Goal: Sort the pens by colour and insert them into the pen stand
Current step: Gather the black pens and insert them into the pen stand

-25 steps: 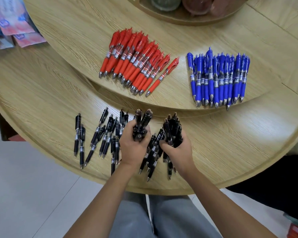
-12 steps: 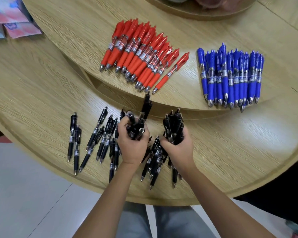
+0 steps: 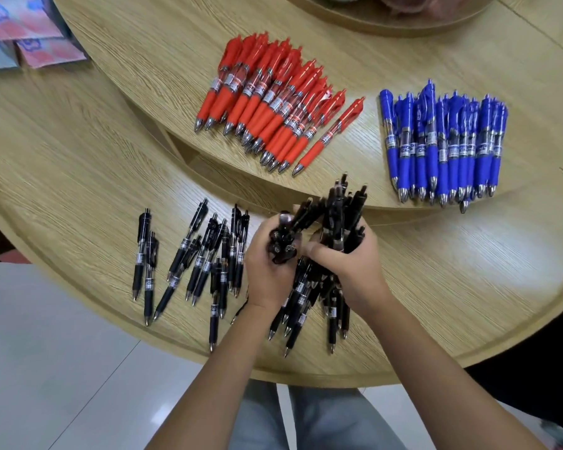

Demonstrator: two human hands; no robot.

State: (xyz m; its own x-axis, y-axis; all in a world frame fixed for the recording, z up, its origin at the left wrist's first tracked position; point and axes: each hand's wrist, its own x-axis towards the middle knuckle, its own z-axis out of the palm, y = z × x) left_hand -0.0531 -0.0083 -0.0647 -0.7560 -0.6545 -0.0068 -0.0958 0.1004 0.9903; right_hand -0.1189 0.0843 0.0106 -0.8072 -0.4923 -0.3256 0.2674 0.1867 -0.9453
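Note:
My left hand (image 3: 267, 264) grips a bundle of black pens (image 3: 283, 241) above the lower wooden table (image 3: 78, 190). My right hand (image 3: 345, 264) grips a second bundle of black pens (image 3: 342, 216), and the two bundles touch between my hands. Their tips (image 3: 306, 319) fan out below my wrists. More black pens (image 3: 202, 258) lie loose on the table to the left of my left hand. On the raised wooden tier (image 3: 176, 60) lie a row of red pens (image 3: 273, 105) and a row of blue pens (image 3: 442, 147). No pen stand is in view.
Pink and blue packets (image 3: 23, 30) lie at the far left. A round wooden tray (image 3: 387, 21) with objects sits at the top edge. The tier's curved edge runs just beyond my hands. Grey floor tiles (image 3: 46, 368) and my trousers (image 3: 306, 417) show below the table.
My hands have moved together, so the two bundles of black pens that were apart now meet. The view has shifted slightly closer and to the right.

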